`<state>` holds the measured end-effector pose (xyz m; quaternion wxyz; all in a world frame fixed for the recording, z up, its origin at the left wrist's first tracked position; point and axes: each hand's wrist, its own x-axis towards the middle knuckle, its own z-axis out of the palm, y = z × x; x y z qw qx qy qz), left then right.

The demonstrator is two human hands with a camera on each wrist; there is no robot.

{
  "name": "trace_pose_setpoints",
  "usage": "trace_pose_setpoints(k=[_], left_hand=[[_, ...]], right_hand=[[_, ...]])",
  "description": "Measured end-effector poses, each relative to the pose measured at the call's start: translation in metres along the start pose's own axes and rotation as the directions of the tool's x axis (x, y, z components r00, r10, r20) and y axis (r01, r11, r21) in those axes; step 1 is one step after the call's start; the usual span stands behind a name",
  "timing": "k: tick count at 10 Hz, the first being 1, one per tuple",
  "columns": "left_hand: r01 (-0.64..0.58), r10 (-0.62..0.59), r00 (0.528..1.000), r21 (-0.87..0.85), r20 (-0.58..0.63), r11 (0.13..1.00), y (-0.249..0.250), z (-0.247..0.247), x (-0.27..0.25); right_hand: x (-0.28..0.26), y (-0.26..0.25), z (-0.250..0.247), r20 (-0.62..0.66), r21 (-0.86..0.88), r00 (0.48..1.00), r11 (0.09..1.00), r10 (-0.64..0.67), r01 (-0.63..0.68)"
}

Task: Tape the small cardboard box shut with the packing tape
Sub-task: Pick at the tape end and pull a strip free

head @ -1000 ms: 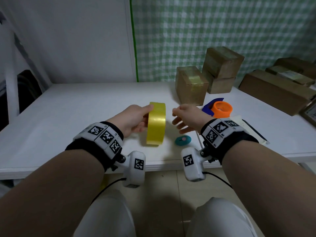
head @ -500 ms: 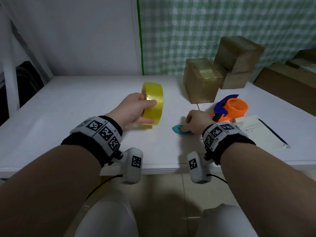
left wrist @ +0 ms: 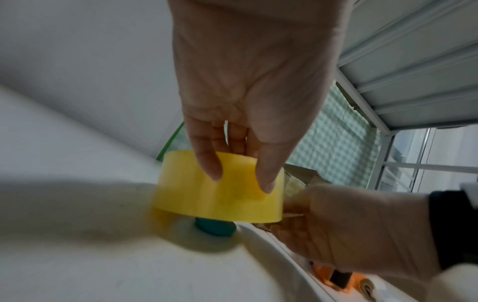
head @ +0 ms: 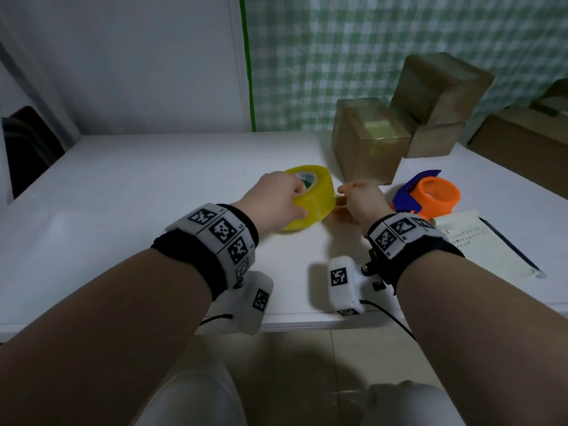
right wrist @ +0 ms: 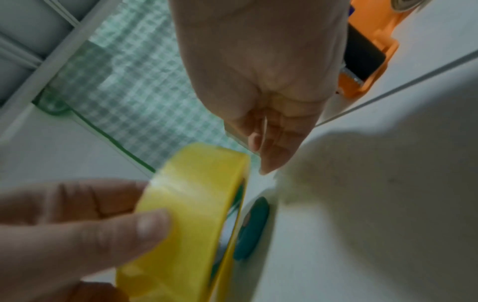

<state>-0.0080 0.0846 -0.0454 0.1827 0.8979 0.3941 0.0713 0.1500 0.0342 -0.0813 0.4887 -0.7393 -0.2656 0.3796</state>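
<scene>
Both hands at the tape roll, hunting the free end

The left hand (head: 273,201) clamps its fingers (left wrist: 209,163) round the yellow packing tape (head: 310,195) above the bench (head: 153,186), likely steadying it. The right hand (head: 359,201), fingers (right wrist: 271,157) pinched together at the roll's edge, seems to be peeling the end; whether it holds tape I cannot tell. The small cardboard box (head: 368,142) waits just behind.

Looked like home packing corner: white desk (head: 153,179), taped cardboard boxes (head: 368,142), tape dispenser (head: 430,195), checkered curtain (head: 338,56), tiled floor (head: 292,364).
</scene>
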Motion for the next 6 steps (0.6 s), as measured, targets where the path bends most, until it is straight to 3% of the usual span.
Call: trace_pose_setpoints(k=[2,3,5,6], left_hand=[[0.004,-0.005,0.999,0.027,0.039,1.000,-0.001,0.019,0.009],[0.038,-0.038,0.999,-0.016,-0.034,0.999,-0.005,0.023,0.009],[0.062,-0.096,0.986,-0.236,-0.136,0.970,-0.004,0.020,0.003],[0.065,-0.106,0.991,-0.392,-0.084,0.918,0.000,0.013,0.000]], right_hand=[[-0.006,-0.005,-0.008,0.022,-0.178,0.999,0.983,-0.049,0.052],[-0.007,-0.004,-0.010,0.066,-0.200,0.997,0.978,-0.052,0.064],[-0.017,-0.009,-0.007,0.096,-0.265,0.991,0.957,-0.092,0.114],[-0.027,-0.013,-0.010,0.138,-0.323,0.986,0.936,-0.098,0.138]])
